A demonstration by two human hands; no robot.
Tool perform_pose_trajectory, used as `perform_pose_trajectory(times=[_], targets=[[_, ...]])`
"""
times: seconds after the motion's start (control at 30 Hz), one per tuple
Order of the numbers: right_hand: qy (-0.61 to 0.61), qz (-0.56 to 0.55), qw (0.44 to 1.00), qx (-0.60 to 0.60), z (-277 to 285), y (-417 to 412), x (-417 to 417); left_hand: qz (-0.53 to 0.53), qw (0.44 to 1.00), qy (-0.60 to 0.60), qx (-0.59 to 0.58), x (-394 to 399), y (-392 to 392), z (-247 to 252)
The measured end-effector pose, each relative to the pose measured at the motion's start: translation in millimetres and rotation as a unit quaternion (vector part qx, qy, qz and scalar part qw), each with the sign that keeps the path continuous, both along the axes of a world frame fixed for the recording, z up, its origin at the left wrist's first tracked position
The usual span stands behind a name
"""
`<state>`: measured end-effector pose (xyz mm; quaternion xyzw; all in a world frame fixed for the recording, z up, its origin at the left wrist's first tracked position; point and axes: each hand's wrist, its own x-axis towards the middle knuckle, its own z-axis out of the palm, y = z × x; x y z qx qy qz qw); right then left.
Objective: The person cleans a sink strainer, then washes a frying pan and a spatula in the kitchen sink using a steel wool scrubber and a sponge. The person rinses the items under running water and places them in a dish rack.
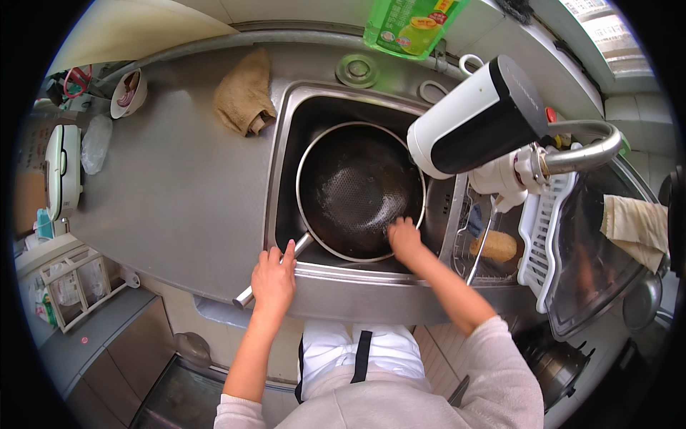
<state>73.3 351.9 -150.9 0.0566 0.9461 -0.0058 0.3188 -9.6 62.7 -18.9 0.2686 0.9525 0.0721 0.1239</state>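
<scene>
A dark wok with a honeycomb-textured inside and a pale metal rim sits in the stainless steel sink. Its metal handle sticks out over the sink's front left edge. My left hand is wrapped over that handle from above. My right hand reaches into the wok at its near right side, fingers curled down by the inner wall. Whether anything is under those fingers is hidden. A wet sheen and some pale streaks show on the wok's bottom.
A faucet filter overhangs the sink's right side. Beyond it are a loofah-like sponge in a wire basket and a white rack. Behind the sink stands a green detergent bottle. On the left counter lie a brown cloth and a bowl.
</scene>
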Motion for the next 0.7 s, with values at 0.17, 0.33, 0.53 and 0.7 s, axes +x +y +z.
perform_pose_trajectory(times=[0.17,0.33,0.53,0.7], targets=[[0.180,0.088,0.972,0.121,-22.1,93.4,-66.5,-0.026,0.999,-0.009,0.020,-8.3,4.5,1.0],[0.080,0.035,0.996,0.023,-11.8,6.6,-10.5,-0.006,1.000,-0.008,0.009,-8.1,-0.2,-0.3],[0.165,0.000,0.986,0.002,-17.1,85.3,-69.6,-0.025,1.000,-0.015,0.013,-11.3,0.6,3.0],[0.297,-0.009,0.947,0.121,-32.1,44.9,-29.3,-0.020,1.000,-0.016,0.011,-10.5,-0.1,2.3]])
